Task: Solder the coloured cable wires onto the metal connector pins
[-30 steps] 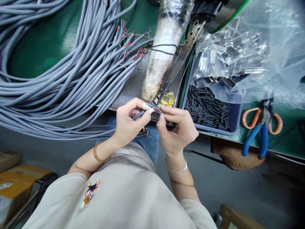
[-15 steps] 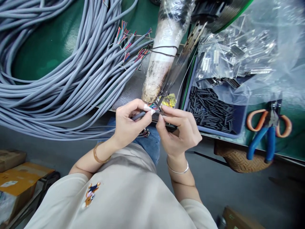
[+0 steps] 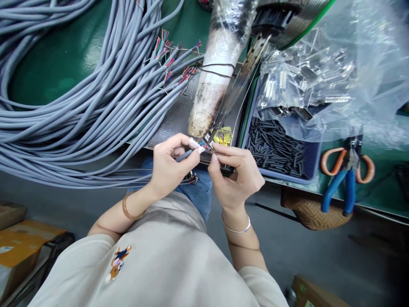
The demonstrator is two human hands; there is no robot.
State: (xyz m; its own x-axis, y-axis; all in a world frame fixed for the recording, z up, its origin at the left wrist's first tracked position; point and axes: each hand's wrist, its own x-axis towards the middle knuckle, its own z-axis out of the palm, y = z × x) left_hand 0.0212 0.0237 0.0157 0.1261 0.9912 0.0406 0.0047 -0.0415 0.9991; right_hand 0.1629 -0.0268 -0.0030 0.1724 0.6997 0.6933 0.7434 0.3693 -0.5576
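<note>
1. Only a little has moved since half a second ago: more of the small metal plug (image 3: 208,141) shows now, and the blue tray (image 3: 312,158) sits a bit farther left in view.
2. That plug is left of the blue tray, by the fingertips of both hands. Tiny colored wires (image 3: 201,143) meet it.
3. The left hand (image 3: 171,160), left of the blue tray, is closed around a gray cable (image 3: 184,156). White covers sit on its thumb tip and pointing finger.
4. The right hand (image 3: 236,177), near the blue tray's front left corner, has thumb and finger pinched close at the plug. I cannot tell what they grip.
5. Left of the blue tray, a dark metal rod (image 3: 225,108) slants down to the plug, beside a dirty white tube (image 3: 213,91).
6. On the green counter (image 3: 38,72), far left of the blue tray, lies a big heap of gray cables (image 3: 96,111).
7. Black bits (image 3: 275,147) fill much of the blue tray. Pliers (image 3: 351,161) lie just right of it.
</note>
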